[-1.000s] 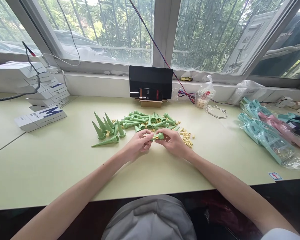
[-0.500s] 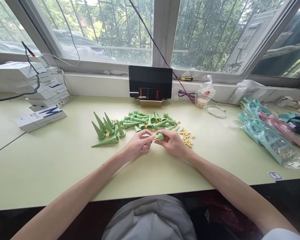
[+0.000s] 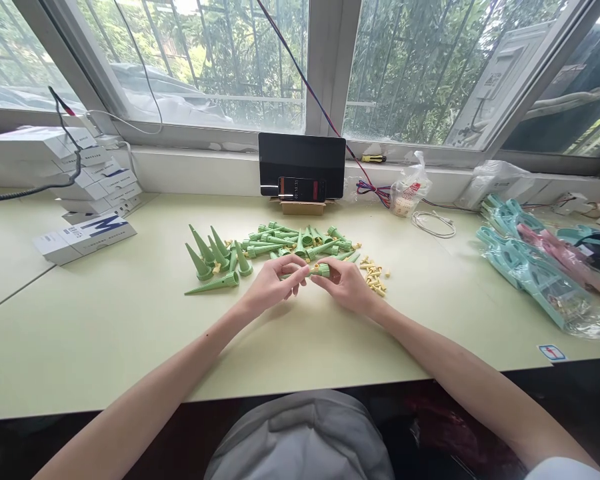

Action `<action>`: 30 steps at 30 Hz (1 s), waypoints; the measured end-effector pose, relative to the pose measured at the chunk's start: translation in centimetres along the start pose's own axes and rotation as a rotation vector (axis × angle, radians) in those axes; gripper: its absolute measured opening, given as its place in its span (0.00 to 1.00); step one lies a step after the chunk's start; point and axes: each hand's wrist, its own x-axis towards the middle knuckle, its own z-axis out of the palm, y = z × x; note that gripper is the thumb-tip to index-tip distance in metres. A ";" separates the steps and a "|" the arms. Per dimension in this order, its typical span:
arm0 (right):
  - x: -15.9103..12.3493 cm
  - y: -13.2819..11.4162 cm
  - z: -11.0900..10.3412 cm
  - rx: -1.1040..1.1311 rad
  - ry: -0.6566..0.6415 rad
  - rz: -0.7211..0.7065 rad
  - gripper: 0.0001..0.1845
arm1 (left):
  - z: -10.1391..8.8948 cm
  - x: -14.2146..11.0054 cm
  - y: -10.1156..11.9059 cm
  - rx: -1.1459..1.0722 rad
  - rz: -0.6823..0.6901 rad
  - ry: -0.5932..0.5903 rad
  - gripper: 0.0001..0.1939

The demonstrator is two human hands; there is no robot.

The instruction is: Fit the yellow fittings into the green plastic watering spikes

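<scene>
Between my two hands is a green plastic watering spike [image 3: 322,270] with a small yellow piece [image 3: 315,267] showing at its side. My left hand [image 3: 275,281] has its thumb and fingers closed on the narrow part, hiding most of it. The wide end is gripped by my right hand [image 3: 349,285], with the thumb below and fingers above. Just left of my hands, several green cones [image 3: 203,264] stand upright, and one more cone [image 3: 214,284] lies on its side. A heap of green spikes [image 3: 273,237] lies behind my hands. Small yellow valves [image 3: 375,280] are scattered beside my right hand.
A phone [image 3: 301,189] leans against a black tablet [image 3: 302,157] at the back. White boxes [image 3: 85,239] are stacked at the left. Bagged teal and pink items [image 3: 535,267] lie at the right, with a coiled white cable [image 3: 434,225] and plastic bag [image 3: 409,190] nearer the middle.
My left fingers have shifted over the spike's narrow part, and the spike has turned slightly, with its yellow piece now facing more upward. My right hand keeps its grip.
</scene>
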 end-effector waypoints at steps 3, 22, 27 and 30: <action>0.0 -0.4 -0.1 0.010 -0.010 0.024 0.20 | 0.1 -0.1 0.1 0.052 0.036 0.034 0.17; -0.1 -0.5 0.0 0.015 -0.058 0.024 0.19 | 0.4 0.2 -0.8 0.002 0.008 0.016 0.19; -0.1 -0.3 0.0 0.017 -0.058 0.019 0.20 | 0.4 0.2 -0.8 -0.017 -0.002 0.016 0.19; -0.1 -0.2 0.1 0.017 -0.062 0.017 0.19 | 0.4 0.2 -0.8 -0.021 -0.007 0.012 0.19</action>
